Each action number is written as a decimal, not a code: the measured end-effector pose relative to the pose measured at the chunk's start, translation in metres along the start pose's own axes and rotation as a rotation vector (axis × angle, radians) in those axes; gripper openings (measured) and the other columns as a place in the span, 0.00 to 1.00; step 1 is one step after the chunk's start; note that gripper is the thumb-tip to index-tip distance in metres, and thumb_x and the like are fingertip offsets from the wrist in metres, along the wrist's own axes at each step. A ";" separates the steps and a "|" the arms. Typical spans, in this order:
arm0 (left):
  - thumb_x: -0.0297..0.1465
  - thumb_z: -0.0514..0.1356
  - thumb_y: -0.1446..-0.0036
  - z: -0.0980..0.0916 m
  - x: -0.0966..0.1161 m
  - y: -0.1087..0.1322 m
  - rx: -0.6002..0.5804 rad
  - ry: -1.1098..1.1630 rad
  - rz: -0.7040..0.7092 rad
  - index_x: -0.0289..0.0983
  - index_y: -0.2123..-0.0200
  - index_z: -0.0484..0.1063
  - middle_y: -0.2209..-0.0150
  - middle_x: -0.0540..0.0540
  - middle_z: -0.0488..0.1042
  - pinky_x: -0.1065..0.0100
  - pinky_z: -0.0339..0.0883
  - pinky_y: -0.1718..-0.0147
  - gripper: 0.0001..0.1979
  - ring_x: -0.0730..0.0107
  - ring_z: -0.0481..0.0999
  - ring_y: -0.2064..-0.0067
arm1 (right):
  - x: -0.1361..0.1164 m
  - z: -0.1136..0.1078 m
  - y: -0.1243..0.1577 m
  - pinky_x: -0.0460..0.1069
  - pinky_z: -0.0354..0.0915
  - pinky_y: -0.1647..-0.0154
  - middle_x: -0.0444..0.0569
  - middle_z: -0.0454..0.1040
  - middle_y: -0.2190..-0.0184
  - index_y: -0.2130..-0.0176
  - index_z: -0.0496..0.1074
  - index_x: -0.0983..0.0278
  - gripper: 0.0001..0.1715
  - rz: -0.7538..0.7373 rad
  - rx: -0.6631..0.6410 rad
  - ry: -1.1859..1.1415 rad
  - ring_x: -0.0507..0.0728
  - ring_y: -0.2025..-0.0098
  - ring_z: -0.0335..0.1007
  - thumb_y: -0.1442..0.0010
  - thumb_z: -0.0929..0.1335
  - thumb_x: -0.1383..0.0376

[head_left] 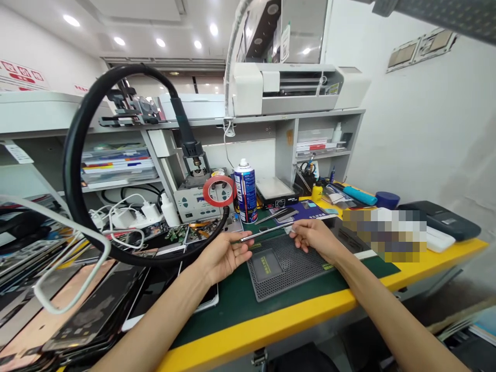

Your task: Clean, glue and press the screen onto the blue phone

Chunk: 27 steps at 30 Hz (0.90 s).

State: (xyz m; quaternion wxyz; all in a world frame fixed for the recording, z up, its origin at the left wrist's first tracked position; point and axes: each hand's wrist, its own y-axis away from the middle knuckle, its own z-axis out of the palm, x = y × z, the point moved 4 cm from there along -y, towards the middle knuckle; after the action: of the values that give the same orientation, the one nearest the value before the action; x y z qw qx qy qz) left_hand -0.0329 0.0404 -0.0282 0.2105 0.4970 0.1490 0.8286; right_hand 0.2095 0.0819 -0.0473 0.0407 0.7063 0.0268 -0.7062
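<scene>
A thin, flat phone-like device (267, 232) is held nearly edge-on above the mat, so its faces hardly show. My left hand (228, 256) grips its left end between thumb and fingers, the other fingers loosely curled. At the opposite end, my right hand (314, 238) has its fingers closed on the device. A small whitish piece (289, 229), perhaps tissue or film, shows by the right fingertips; I cannot tell its kind. Below both hands lies a grey perforated work mat (294, 274) on a green bench mat (240, 315). Tweezers (271, 215) rest just behind the device.
Behind the hands stand a blue spray can (246, 191), a red tape roll (219, 191) and a flat heating plate (276, 192). A thick black hose (72, 170) loops at left above stacked screens (85, 305). A yellow bottle (316, 192) and a black case (437, 219) sit rightward.
</scene>
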 end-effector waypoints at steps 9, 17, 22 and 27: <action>0.24 0.55 0.35 -0.004 -0.002 -0.002 0.054 0.138 -0.098 0.34 0.70 0.63 0.69 0.43 0.80 0.73 0.79 0.74 0.09 0.79 0.77 0.81 | -0.006 0.002 0.005 0.42 0.57 0.88 0.49 0.74 0.75 0.63 0.75 0.69 0.06 -0.033 0.006 0.003 0.49 0.81 0.65 0.43 0.70 0.69; 0.33 0.63 0.40 -0.005 -0.002 0.001 0.013 0.067 -0.121 0.32 0.58 0.65 0.55 0.31 0.80 0.68 0.80 0.75 0.13 0.72 0.79 0.77 | -0.005 0.004 0.005 0.42 0.58 0.87 0.50 0.75 0.73 0.61 0.74 0.69 0.07 -0.033 -0.005 0.031 0.50 0.80 0.66 0.40 0.69 0.67; 0.41 0.66 0.44 0.000 0.003 0.003 -0.087 -0.191 -0.006 0.32 0.51 0.66 0.51 0.32 0.79 0.68 0.79 0.71 0.24 0.68 0.82 0.68 | -0.006 0.004 0.006 0.42 0.58 0.86 0.50 0.75 0.73 0.60 0.75 0.69 0.09 -0.041 0.001 0.051 0.50 0.80 0.66 0.41 0.70 0.66; 0.35 0.66 0.44 0.000 0.001 0.001 -0.034 -0.489 0.135 0.31 0.63 0.71 0.64 0.33 0.82 0.68 0.77 0.75 0.13 0.69 0.78 0.77 | -0.005 0.002 0.004 0.43 0.57 0.86 0.51 0.76 0.72 0.60 0.76 0.69 0.14 -0.086 0.037 0.042 0.51 0.79 0.66 0.46 0.73 0.63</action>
State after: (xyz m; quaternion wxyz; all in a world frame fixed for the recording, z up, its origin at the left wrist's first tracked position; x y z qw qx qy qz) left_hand -0.0340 0.0400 -0.0267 0.1929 0.6879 0.0460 0.6982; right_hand 0.2076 0.0775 -0.0421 -0.0035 0.7198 0.0450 -0.6927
